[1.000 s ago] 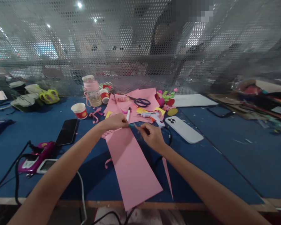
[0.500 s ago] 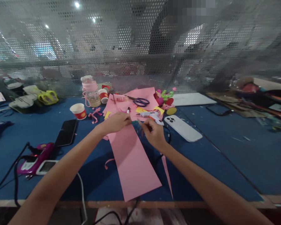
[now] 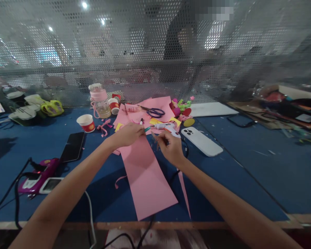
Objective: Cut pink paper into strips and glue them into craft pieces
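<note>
My left hand [image 3: 131, 134] is closed over the far end of a long pink sheet [image 3: 149, 180]. A small teal piece [image 3: 147, 129] sticks out from its fingertips; its kind is too small to make out. Just beyond those fingers shows a white, dark-tipped pen-like thing [image 3: 141, 121]. To the right, my right hand [image 3: 169, 145] is closed in a pinch, with something slim and pale [image 3: 152, 134] at the fingertips. Behind the hands, a white glue gun [image 3: 168, 127] and dark-handled scissors [image 3: 155, 112] lie on pink paper [image 3: 164, 102].
A white phone [image 3: 202, 141] lies right of my right hand. Leftward are a paper cup [image 3: 86, 123], a bottle [image 3: 100, 102], a black phone [image 3: 72, 147] and a purple power strip [image 3: 38, 176] with cables. Behind the blue table rises a perforated metal screen [image 3: 134, 76].
The teal piece at my left fingertips has tilted up and away from my right fingertips. Both hands stay in nearly the same place.
</note>
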The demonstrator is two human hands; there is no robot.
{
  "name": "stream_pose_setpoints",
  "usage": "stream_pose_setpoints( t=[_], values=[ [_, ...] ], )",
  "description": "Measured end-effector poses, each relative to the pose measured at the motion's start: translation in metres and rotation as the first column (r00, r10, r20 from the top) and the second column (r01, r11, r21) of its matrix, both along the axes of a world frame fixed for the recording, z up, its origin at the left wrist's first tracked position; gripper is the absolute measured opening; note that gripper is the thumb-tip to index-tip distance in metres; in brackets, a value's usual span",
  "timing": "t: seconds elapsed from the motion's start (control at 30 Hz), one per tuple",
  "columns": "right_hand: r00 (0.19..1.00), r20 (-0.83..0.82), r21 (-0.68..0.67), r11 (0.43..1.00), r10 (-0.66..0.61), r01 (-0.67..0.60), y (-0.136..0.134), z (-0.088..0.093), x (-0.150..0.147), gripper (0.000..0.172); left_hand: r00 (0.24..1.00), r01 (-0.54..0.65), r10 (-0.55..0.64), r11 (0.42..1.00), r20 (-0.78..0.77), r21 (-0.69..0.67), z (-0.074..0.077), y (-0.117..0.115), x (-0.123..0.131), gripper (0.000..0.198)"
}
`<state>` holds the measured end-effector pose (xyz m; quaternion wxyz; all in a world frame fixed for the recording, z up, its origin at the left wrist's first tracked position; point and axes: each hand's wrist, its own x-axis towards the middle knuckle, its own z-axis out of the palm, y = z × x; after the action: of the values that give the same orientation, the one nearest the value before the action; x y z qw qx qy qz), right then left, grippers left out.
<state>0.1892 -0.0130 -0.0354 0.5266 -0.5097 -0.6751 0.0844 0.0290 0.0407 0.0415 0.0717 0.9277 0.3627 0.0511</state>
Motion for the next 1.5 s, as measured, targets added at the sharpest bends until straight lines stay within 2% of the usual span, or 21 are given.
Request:
stream_pose_setpoints(
  t=[0.33,1.07,1.5],
  values=[
    [0.999,0.038,0.003,1.000,0.002,-0.002,-0.0011,-0.0004,-0.0016,0.019,0.999,-0.051,0.049,0.994,-0.021,-0.098,0.0017,-0.0007,0.0007,0.030],
    [0.996,0.080,0.140,0.989,-0.050,0.039,-0.0002,0.0006,0.0001,0.016,0.996,-0.030,0.029,1.000,0.088,0.006,-0.0048,0.0009,-0.0006,0.020],
    [0.986,0.141,0.170,0.983,-0.094,0.069,-0.0004,-0.0029,0.0004,0.015,0.999,-0.011,0.014,0.997,0.042,-0.072,0.0021,-0.0002,-0.0007,0.028]
  ],
)
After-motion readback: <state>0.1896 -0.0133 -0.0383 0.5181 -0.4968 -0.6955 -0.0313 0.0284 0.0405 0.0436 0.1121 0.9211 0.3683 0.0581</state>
